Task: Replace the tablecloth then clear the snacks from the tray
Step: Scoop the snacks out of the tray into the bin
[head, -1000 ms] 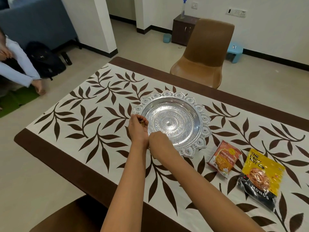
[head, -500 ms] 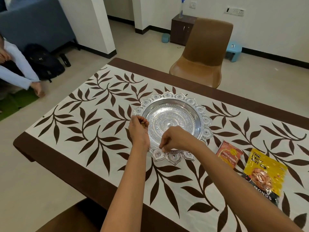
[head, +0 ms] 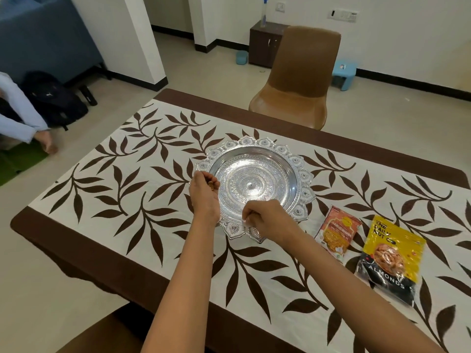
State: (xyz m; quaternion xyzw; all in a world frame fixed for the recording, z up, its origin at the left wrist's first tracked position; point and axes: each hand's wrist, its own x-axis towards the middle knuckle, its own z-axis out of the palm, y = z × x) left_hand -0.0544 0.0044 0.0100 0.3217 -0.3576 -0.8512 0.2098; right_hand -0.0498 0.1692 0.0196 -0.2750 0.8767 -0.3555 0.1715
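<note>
An ornate silver tray sits mid-table on the white tablecloth with brown leaves; its bowl shows no snacks. My left hand hovers at the tray's left rim, cupped round small brown nuts. My right hand is over the tray's near rim, fingers curled, fingertips pinched on a small brownish piece that is barely visible. An orange snack packet and a yellow-and-black almonds packet lie flat to the right of the tray.
A brown chair stands at the table's far side, and another chair's back is at the near edge. A person's sleeve and a black bag are on the floor at left. A blue stool stands by the far wall.
My right hand moved from beside the left wrist to the right along the tray's near rim and curled its fingers. My left hand stayed at the left rim with the nuts.
</note>
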